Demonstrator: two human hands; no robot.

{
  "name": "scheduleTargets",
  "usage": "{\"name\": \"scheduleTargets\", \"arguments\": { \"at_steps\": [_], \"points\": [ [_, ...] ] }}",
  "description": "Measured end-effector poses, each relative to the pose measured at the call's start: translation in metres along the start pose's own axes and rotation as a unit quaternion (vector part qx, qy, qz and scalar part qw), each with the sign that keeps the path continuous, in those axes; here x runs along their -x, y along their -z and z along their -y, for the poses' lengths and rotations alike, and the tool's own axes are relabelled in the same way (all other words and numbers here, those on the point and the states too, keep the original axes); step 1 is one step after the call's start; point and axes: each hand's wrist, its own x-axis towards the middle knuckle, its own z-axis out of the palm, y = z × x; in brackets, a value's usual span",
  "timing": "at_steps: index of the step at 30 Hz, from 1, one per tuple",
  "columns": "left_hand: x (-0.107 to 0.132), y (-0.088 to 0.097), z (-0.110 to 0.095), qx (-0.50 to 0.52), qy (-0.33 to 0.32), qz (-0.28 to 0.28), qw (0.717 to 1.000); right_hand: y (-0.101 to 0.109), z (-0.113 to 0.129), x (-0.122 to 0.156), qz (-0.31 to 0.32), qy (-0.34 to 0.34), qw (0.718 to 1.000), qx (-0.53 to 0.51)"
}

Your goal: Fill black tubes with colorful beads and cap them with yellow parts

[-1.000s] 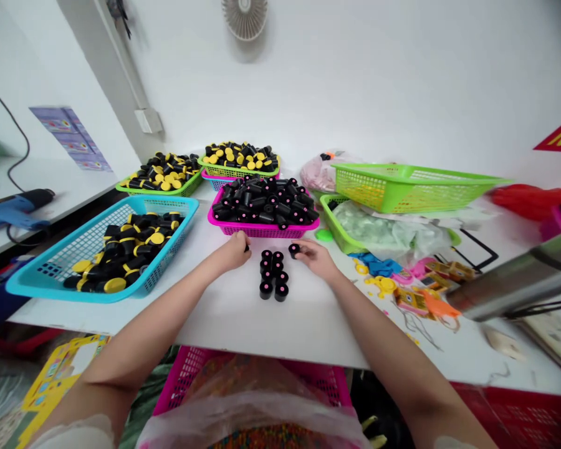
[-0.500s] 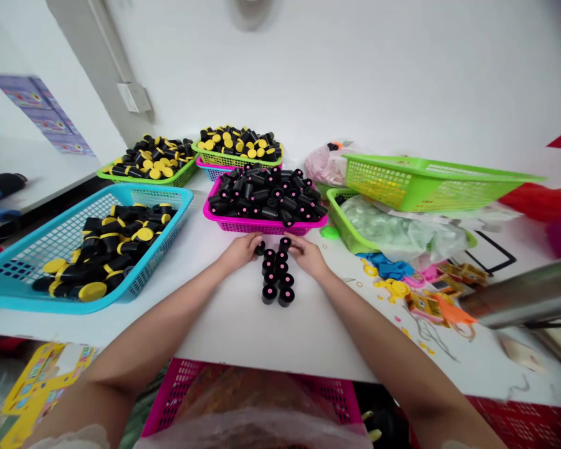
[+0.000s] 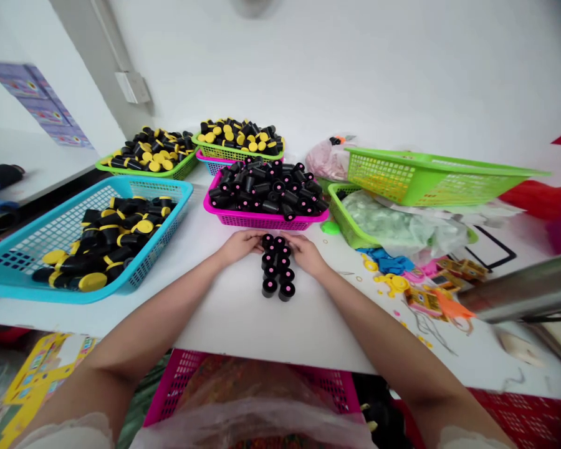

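Magenta basket (image 3: 262, 222) just behind black cylinders (image 3: 277, 269)

This is a small hand-assembly workroom, more workshop than home. The white tabletop (image 3: 243, 324) is set out for batch work: a turquoise plastic mesh basket (image 3: 88, 298), a magenta mesh basket (image 3: 257, 221) and lime-green mesh baskets (image 3: 383, 178) stand close together, several heaped with identical black plastic cylinders (image 3: 143, 156), some yellow-capped, others pink-dotted. Loose printed card pieces (image 3: 425, 302) and a pale green plastic bag (image 3: 402, 221) lie to the right. A blue-and-black hand tool (image 3: 0, 178) rests on a side bench (image 3: 32, 149) at left. The plain white walls carry a printed sheet (image 3: 37, 100) and a wall-mounted box (image 3: 131, 87), and a metal tube (image 3: 518, 293) crosses the right edge.
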Motion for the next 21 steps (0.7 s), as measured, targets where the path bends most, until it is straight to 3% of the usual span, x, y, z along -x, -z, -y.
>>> {"name": "scheduleTargets", "arguments": {
  "at_steps": [4,6,12,21],
  "points": [
    [0.003,-0.011,-0.001,0.008,-0.033,-0.06,0.998,-0.015,0.007,0.001,-0.062,-0.104,0.969,-0.217],
    [0.006,-0.024,0.001,0.029,-0.049,-0.091,0.994,-0.024,0.015,0.001,-0.074,-0.125,0.953,-0.267],
    [0.023,-0.066,0.007,0.128,-0.032,-0.157,0.979,-0.038,0.042,0.01,-0.061,-0.153,0.945,-0.284],
    [0.05,-0.083,0.003,0.21,-0.003,-0.157,0.965,-0.042,0.05,0.022,-0.062,-0.166,0.939,-0.295]
  ]
}}
